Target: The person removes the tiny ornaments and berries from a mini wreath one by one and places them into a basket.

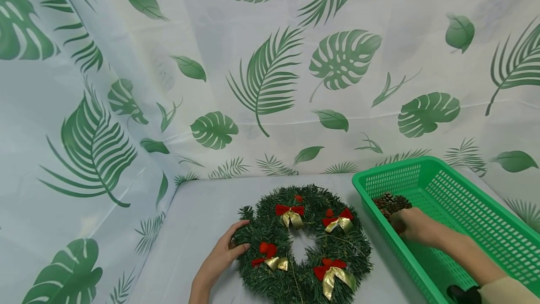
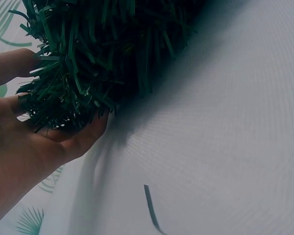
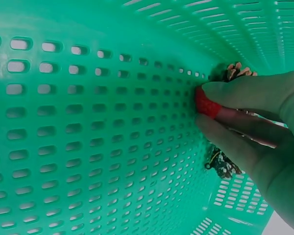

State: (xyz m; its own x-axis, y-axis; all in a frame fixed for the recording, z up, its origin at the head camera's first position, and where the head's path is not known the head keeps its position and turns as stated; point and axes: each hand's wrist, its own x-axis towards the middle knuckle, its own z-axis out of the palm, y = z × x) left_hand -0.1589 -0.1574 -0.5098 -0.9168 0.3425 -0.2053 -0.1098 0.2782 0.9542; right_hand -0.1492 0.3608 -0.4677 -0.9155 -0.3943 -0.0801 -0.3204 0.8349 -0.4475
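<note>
A round green wreath lies on the table, trimmed with red-and-gold bows and small red balls. My left hand holds its left edge; in the left wrist view, thumb and fingers curve around the green tinsel, which partly hides the fingertips. Inside the green basket, my right hand reaches down by the near-left wall. Seen from the right wrist, its thumb and fingers pinch a small red ornament, partly covered by the fingers. Brown pinecones lie beside that hand.
The perforated basket stands right of the wreath, with a narrow strip of white table between them. Leaf-printed cloth rises behind and at the left. A black item sits at the right wrist. A loose green strand lies on the tabletop.
</note>
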